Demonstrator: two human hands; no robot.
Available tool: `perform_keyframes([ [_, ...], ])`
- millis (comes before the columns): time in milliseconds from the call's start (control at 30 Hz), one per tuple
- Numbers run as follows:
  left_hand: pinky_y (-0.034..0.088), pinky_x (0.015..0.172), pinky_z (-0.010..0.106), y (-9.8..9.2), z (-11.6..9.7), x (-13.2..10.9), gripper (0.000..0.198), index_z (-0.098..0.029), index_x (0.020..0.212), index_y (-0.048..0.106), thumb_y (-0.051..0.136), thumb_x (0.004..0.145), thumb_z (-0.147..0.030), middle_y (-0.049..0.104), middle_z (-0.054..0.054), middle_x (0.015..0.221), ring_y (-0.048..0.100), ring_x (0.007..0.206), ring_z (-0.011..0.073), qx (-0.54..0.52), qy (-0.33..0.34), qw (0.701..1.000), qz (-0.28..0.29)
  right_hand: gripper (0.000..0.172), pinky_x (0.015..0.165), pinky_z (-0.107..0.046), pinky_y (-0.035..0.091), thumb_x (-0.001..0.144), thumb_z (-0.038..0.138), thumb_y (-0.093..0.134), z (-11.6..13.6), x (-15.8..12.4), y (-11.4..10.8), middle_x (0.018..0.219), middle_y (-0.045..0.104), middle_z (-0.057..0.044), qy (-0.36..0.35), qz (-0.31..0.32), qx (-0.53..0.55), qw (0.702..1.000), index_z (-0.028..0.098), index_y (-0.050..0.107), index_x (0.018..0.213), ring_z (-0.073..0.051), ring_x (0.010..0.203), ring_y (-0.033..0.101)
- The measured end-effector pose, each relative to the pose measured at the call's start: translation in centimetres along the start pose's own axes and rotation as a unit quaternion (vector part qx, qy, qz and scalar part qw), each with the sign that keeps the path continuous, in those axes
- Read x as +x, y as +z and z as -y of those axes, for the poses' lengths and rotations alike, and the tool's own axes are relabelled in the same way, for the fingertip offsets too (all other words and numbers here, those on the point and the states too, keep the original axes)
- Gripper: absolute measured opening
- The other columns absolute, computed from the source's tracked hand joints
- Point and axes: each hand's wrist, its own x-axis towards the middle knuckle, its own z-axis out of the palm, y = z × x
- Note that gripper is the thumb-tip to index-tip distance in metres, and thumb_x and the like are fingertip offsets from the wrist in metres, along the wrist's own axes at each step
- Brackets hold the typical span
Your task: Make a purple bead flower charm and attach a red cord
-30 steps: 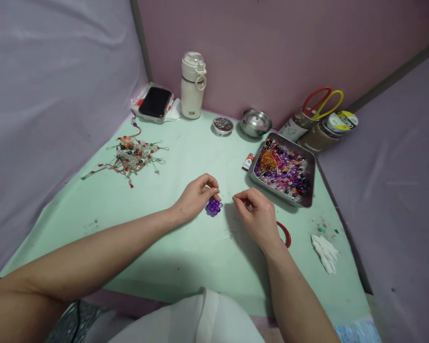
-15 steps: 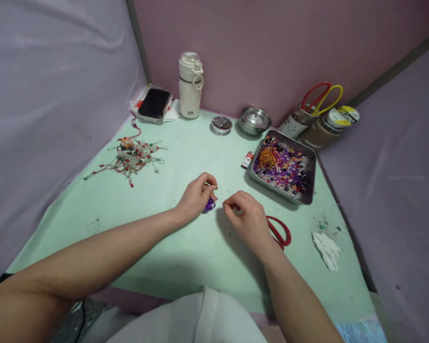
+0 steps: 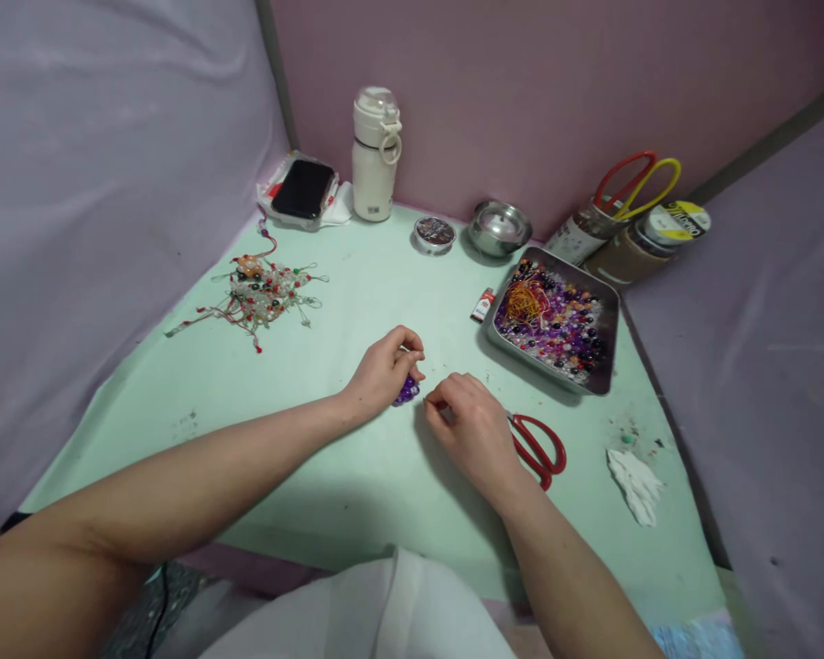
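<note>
My left hand [image 3: 386, 371] rests over the middle of the table, its fingers curled around a small cluster of purple beads [image 3: 406, 391]. Part of the cluster shows below the fingers; the rest is hidden by the hand. Just to the right, my right hand [image 3: 472, 426] hovers with thumb and index finger pinched together. Whatever lies in that pinch is too small to make out. Red-handled scissors [image 3: 539, 448] lie beside the right hand, with their blades hidden under it.
A metal tray [image 3: 556, 380] of mixed beads stands at right, beside a lighter [image 3: 482, 304]. Beaded strings [image 3: 267, 295] lie at left. Behind are a phone [image 3: 304, 189], bottle [image 3: 374, 174], thread spool [image 3: 434, 235], steel bowl [image 3: 499, 229] and jars [image 3: 624, 256]. A crumpled tissue [image 3: 635, 485] lies at right.
My right hand has drawn slightly nearer to the purple beads, uncovering more of the scissors. The left hand keeps its grip. The whole view has shifted a little.
</note>
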Motion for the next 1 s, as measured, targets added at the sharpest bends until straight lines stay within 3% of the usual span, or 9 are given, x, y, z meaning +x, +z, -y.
perform_keyframes([
  [767,0.045,0.053,0.022,0.11,0.18,-0.06,0.004,-0.021,0.088,0.051,0.052,0.084,-0.022,0.062,-0.003,0.061,0.059,0.057,0.0113,-0.010,-0.005,1.000,-0.001,0.016,0.065,-0.029,0.037,0.083,0.010,0.052,-0.14,0.30,0.81,0.070,0.056,-0.002,0.021,-0.011,0.004,1.000,0.021,0.052,0.070,-0.018,0.070,0.052],
  [1000,0.048,0.058,0.023,-0.04,0.12,-0.06,0.005,-0.020,0.088,0.051,0.054,0.083,-0.021,0.063,-0.002,0.065,0.061,0.061,0.0115,-0.040,-0.012,0.999,-0.003,0.012,0.064,-0.028,0.039,0.085,0.016,0.055,0.17,0.28,0.64,0.072,0.063,-0.001,0.053,-0.004,0.070,0.996,0.021,0.058,0.074,-0.017,0.067,0.056],
])
